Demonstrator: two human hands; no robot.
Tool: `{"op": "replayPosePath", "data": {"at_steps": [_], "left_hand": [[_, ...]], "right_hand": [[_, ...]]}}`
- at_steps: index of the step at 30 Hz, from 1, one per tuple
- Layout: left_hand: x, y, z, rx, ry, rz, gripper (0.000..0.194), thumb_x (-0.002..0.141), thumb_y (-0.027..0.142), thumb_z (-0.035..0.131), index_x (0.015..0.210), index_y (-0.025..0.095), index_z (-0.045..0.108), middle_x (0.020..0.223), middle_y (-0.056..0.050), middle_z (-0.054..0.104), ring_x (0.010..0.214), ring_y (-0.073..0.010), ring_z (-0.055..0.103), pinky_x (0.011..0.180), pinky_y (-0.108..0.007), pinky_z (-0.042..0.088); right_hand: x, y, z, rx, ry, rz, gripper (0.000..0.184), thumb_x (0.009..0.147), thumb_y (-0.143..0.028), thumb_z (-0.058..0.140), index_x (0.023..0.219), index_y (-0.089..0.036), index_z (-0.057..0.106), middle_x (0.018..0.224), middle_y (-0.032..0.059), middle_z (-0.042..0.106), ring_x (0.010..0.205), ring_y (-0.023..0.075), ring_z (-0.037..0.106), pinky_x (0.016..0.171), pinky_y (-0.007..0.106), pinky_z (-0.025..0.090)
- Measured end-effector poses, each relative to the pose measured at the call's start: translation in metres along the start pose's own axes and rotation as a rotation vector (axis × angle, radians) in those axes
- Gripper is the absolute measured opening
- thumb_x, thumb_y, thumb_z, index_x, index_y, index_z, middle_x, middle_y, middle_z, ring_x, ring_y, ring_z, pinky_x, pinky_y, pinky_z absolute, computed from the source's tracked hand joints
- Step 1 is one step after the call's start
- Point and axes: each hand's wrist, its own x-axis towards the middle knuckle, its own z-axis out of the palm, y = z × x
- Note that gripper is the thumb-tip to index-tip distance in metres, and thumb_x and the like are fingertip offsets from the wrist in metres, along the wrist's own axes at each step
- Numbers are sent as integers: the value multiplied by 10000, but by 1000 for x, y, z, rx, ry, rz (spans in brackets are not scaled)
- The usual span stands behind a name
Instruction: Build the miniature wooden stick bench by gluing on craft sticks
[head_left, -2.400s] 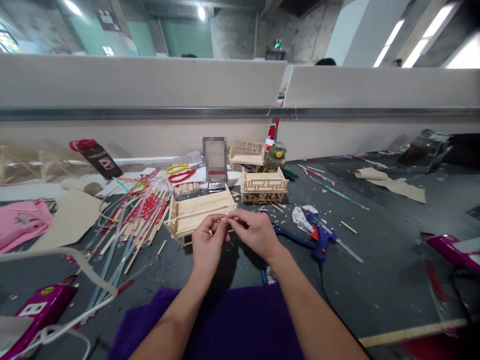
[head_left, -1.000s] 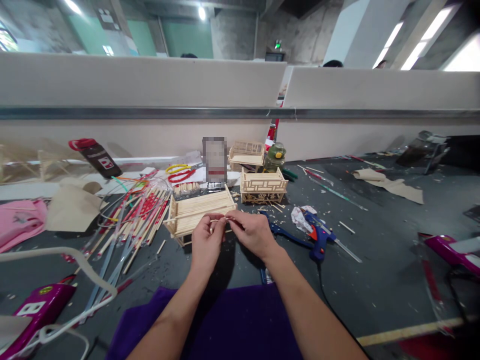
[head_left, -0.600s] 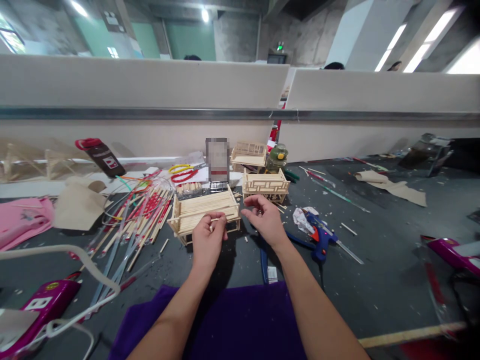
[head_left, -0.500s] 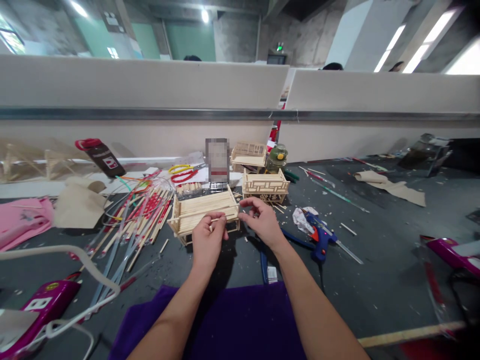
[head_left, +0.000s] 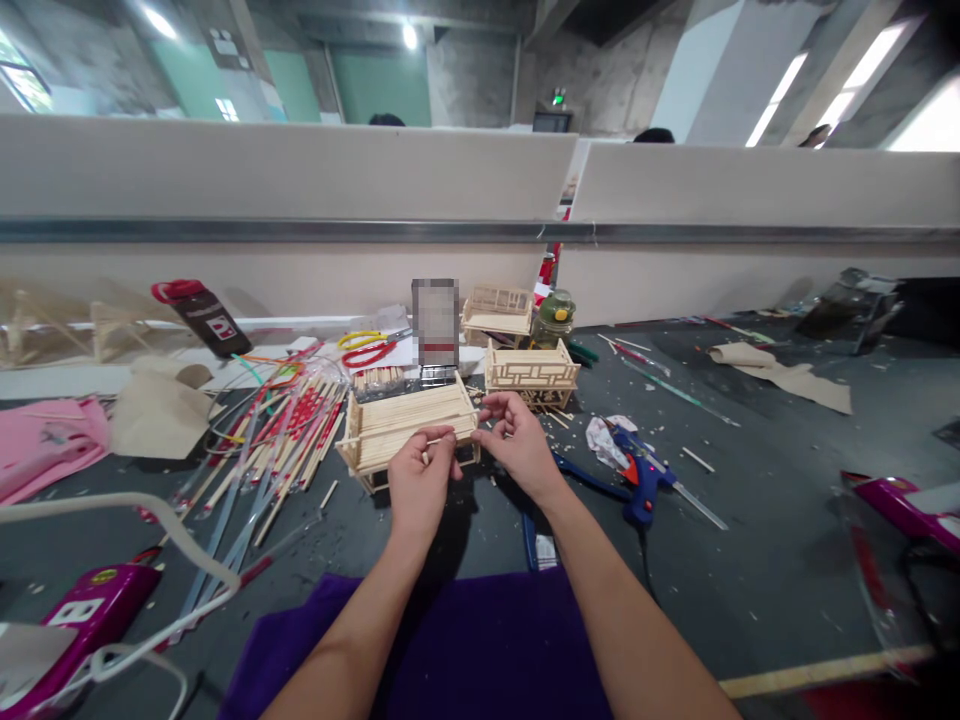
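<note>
In front of me stands a small model bench point(head_left: 405, 420) built from thin wooden sticks, with a slatted seat and raised ends. My left hand point(head_left: 421, 475) is closed in a pinch before its front edge, on what looks like a thin wooden stick, mostly covered by the fingers. My right hand point(head_left: 517, 440) hovers by the bench's front right corner. Its thumb and forefinger are a little apart, close to the end of the front rail; whether they touch it I cannot tell.
Behind are two more stick models, a near bench point(head_left: 531, 370) and a far bench point(head_left: 496, 310). A blue glue gun point(head_left: 639, 475) lies right, blue-handled pliers point(head_left: 589, 478) beside it. Bundled sticks point(head_left: 300, 425), red scissors point(head_left: 367, 353) and a bottle point(head_left: 202, 318) are left.
My hands were together at the fingertips; my right hand then drew away to the right and now stays near the bench corner. My left hand has kept its pinch in nearly the same place.
</note>
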Motion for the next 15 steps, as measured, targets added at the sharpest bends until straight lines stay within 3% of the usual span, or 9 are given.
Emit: {"op": "replayPosePath", "data": {"at_steps": [2,5,8,11,15], "left_hand": [[-2,2,-1,7,1,9,273,790,407,640,903,158,627,442,59,544,390,-87,408,436,-187,269],[-5,6,-2,81,-20,42,208,802,382,615,829,176,617,466,60,534,408,-94,417,443,-197,275],[-9,6,-5,215,-80,135,148,804,317,591,751,181,614,511,53,532,463,-101,435,478,-206,303],[-12,4,-7,330,-150,261,86,776,202,549,775,186,633,644,28,617,591,-124,519,579,-217,372],[-12,3,-9,533,-190,304,148,789,174,495,789,185,642,673,-1,643,626,-157,549,612,-246,376]], "right_hand": [[-2,-9,-4,7,15,-12,417,695,-303,745,1026,-205,511,871,-21,594,516,60,405,510,211,364],[-7,-26,-9,7,-1,-46,242,759,-340,700,894,-205,553,718,-38,550,562,96,463,520,216,368],[-15,-38,-7,-51,-178,-70,188,795,-371,690,798,-193,629,662,-25,563,573,112,481,528,229,368],[-20,-39,-1,-122,-301,-119,142,801,-332,705,819,-192,684,711,-11,626,615,120,516,575,234,393],[-20,-33,2,-198,-312,-127,103,813,-281,690,779,-184,687,673,-22,611,595,108,491,565,222,373]]}}
